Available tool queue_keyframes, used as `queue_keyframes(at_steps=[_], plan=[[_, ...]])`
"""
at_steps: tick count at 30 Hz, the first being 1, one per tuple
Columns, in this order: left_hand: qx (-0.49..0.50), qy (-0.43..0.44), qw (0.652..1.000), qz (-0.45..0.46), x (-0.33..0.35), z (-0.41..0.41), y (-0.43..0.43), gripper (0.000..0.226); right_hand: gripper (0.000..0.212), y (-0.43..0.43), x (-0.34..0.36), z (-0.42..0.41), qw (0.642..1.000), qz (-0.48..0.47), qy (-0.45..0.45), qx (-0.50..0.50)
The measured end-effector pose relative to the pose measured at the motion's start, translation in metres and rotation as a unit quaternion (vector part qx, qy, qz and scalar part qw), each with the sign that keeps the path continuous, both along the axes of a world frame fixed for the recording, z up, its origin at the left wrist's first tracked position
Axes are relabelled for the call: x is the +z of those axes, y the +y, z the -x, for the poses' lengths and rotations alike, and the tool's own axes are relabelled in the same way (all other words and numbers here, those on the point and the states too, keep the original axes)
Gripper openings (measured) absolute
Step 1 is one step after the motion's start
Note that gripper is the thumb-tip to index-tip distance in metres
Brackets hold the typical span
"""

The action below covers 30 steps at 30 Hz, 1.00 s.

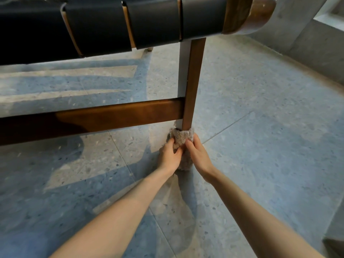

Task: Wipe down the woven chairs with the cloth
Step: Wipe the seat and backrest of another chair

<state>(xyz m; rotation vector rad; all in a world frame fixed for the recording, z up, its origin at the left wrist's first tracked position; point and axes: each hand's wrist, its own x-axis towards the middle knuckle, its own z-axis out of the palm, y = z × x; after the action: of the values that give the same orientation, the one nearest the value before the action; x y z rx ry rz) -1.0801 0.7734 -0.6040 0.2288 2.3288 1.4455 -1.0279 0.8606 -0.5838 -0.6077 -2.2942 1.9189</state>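
Note:
A woven chair fills the top of the view: wide black straps (152, 21) wrap its seat rail, and a brown wooden leg (193, 82) runs down to the floor. A fluffy grey-brown cloth (181, 138) is wrapped around the bottom of that leg. My left hand (170, 157) grips the cloth from the left, thumb and fingers curled into it. From the right, my right hand (198, 155) holds the same cloth against the leg. The leg's foot is hidden by the cloth.
A brown wooden crossbar (111, 116) joins the leg from the left, low above the floor. The floor is grey speckled tile (260, 146) with the chair's striped shadows at left. A concrete wall and step (307, 43) rise at the upper right.

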Motion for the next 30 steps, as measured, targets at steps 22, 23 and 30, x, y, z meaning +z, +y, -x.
queue_keyframes(at_steps=[22,23,30], plan=[[-0.323,-0.069,0.921,0.208,0.189,0.009,-0.109,0.049,0.031,-0.034,0.128,-0.043,0.977,-0.178,0.075,0.090],[-0.322,-0.067,0.921,0.208,0.199,0.010,-0.123,0.048,0.034,-0.045,0.135,-0.041,0.977,-0.171,0.078,0.102],[-0.221,-0.037,0.956,0.190,0.214,-0.002,-0.230,0.056,0.031,-0.130,0.144,-0.014,0.955,-0.181,0.101,0.212]])
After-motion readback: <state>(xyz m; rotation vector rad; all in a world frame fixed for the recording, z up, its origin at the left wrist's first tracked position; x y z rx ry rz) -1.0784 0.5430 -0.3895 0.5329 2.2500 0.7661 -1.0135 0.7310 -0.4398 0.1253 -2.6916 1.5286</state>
